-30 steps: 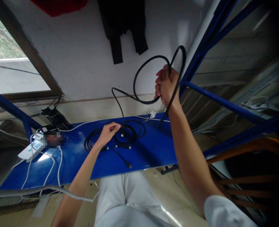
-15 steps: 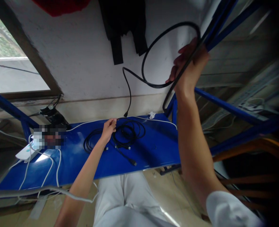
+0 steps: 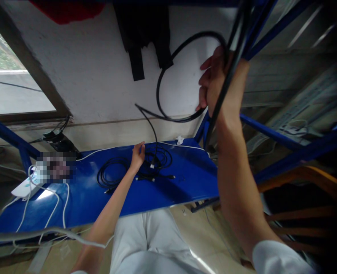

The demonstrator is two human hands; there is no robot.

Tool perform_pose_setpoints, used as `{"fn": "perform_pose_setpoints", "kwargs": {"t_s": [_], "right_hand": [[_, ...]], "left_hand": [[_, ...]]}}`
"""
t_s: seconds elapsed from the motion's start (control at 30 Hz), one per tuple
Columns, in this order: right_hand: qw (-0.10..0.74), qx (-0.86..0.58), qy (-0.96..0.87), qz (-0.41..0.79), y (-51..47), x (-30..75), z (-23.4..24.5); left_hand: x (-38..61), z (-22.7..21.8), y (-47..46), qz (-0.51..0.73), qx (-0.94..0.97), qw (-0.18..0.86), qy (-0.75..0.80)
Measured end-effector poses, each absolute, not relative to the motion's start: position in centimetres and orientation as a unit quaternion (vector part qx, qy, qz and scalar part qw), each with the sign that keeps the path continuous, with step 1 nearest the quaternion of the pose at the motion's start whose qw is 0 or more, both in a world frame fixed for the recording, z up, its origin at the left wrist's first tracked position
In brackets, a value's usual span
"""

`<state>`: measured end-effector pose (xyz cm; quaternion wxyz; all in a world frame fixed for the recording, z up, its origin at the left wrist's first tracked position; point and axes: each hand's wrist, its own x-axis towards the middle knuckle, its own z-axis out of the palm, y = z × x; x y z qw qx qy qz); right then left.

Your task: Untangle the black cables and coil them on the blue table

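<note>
My right hand (image 3: 218, 82) is raised high in front of the white wall, closed around a thick black cable (image 3: 174, 57) that loops beside it and hangs down to the blue shelf (image 3: 185, 182). The cable's plug end dangles just over a pile of coiled black cables (image 3: 154, 161) lying on that shelf. My left hand (image 3: 137, 156) rests low at the pile's left edge, fingers loosely curled and touching the cables; what it grips, if anything, does not show.
A white power strip (image 3: 24, 186) with white leads lies at the shelf's left end beside a blurred patch. Blue rack beams (image 3: 274, 133) cross on the right. Dark clothing (image 3: 142, 30) hangs on the wall. A window (image 3: 8, 83) is at the left.
My right hand has lifted the black cable higher and rightwards, then settled. The dangling plug rose off the pile and dropped back over it. My left hand shifted slightly right along the coils.
</note>
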<state>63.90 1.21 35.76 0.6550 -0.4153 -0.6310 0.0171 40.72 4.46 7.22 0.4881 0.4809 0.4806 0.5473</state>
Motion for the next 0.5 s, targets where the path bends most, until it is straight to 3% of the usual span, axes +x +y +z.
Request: {"fn": "perform_pose_setpoints", "kwargs": {"t_s": [0.07,0.17,0.3,0.5], "right_hand": [[0.65,-0.412,-0.633,0.079,0.0,61.6,33.9],[0.63,-0.389,-0.647,0.182,-0.9,58.4,31.2],[0.625,-0.355,-0.628,0.298,-0.5,54.0,27.9],[0.592,-0.305,-0.578,0.472,-0.2,48.1,23.3]], "left_hand": [[39.5,7.9,0.2,0.563,0.474,0.507,0.449],[37.6,7.9,-7.2,0.556,0.428,0.631,0.331],[36.3,6.2,-13.9,0.541,0.47,0.558,0.418],[35.3,4.8,-15.0,0.626,0.409,0.5,0.437]]}}
